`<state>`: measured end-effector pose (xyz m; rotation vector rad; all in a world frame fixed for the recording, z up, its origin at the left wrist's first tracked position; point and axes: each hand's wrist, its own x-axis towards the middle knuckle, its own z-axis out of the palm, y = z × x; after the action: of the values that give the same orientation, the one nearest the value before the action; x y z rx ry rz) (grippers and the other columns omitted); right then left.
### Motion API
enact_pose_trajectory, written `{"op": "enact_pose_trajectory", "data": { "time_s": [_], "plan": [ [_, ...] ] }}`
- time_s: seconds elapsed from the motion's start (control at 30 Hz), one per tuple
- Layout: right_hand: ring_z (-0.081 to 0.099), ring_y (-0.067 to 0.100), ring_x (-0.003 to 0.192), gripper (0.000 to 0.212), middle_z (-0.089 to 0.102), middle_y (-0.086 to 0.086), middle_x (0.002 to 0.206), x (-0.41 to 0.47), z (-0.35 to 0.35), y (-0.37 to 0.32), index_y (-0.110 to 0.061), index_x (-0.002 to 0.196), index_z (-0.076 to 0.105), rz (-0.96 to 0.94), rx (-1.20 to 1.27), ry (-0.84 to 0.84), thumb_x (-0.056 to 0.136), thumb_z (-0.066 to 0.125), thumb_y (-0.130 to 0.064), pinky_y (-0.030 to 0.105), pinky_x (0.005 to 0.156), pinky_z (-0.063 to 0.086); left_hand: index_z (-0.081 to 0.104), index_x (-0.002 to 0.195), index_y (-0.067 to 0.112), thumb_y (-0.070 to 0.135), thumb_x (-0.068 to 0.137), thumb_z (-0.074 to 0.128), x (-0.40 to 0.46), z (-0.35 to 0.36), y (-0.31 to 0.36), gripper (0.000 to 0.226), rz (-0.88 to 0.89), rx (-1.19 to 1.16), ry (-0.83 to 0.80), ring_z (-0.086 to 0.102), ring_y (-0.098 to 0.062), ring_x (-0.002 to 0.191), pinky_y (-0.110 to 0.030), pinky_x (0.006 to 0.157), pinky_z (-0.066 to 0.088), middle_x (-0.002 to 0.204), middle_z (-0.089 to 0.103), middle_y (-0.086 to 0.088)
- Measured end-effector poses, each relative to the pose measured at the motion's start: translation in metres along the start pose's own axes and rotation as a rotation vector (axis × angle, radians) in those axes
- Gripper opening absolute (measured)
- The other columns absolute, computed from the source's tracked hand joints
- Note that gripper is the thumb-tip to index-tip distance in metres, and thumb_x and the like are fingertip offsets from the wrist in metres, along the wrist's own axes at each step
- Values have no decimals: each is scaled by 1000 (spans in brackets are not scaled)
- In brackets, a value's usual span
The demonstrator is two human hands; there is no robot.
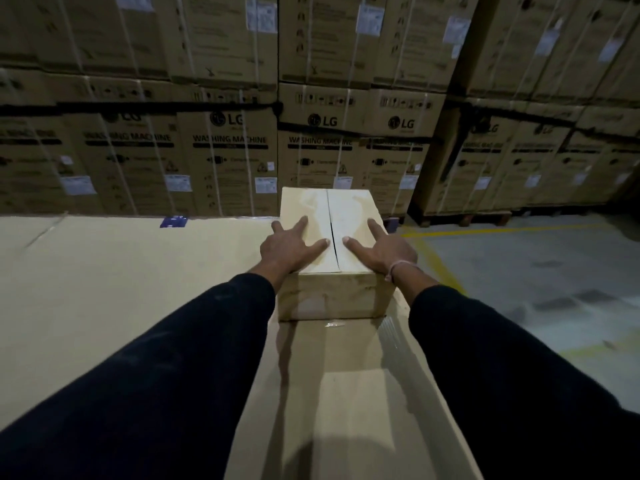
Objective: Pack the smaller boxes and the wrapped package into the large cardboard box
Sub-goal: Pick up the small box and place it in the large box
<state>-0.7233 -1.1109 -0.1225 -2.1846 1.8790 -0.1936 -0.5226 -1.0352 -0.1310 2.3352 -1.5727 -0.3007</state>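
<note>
Two hands: your left hand (289, 249) and right hand (382, 252) both lie flat, fingers spread, palms pressing the top of the small cardboard box (334, 251); neither curls round anything.
Where the box is: it sits at the far end of the large cardboard box (332, 393), on its pale inner surface, with the washing-machine cartons (225, 157) stacked well beyond.
Flaps: the two top flaps meet at a centre seam (331, 233), which gapes slightly between your thumbs.
Step in hand: this looks like seating the small box in place.
How to do it well: keep one palm on each flap, level pressure on both sides, so the seam does not spring open; push straight down and forward, not sideways, so the box stays square to the wall beside it.
Long axis: it runs away from you, in line with the seam and with the long carton beneath.
Facing: the short end panel faces you; flaps face up.
Not visible: the other small boxes and the wrapped package.
</note>
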Motion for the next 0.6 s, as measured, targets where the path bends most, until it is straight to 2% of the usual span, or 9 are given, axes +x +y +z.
{"op": "enact_pose_trajectory", "data": {
  "time_s": [0.17,0.27,0.43,0.6],
  "plan": [
    [62,36,125,103,59,13,145,-70,-1,-1,-47,164,13,20,78,-23,77,36,-97,38,94,51,16,161,42,87,84,42,-59,-11,-11,93,-2,0,-26,52,-46,126,-45,100,47,151,29,-21],
    [71,37,100,106,68,14,126,-123,3,1,-51,162,12,35,95,-17,71,30,-102,42,87,58,15,161,42,87,84,41,-106,-13,-23,93,4,-3,-41,55,-45,122,-45,98,48,148,31,-20],
    [69,34,103,100,71,12,108,-225,9,5,-48,164,11,45,81,-5,80,34,-96,37,71,49,14,161,44,88,84,40,-200,-19,-42,92,16,-11,-42,58,-47,118,-45,99,47,145,33,-20],
    [69,35,98,100,71,13,101,-329,17,15,-46,164,11,54,97,1,80,33,-96,38,72,51,15,160,45,87,83,42,-301,-26,-57,92,29,-30,-48,59,-47,117,-45,99,48,147,32,-20]
  ]
}}
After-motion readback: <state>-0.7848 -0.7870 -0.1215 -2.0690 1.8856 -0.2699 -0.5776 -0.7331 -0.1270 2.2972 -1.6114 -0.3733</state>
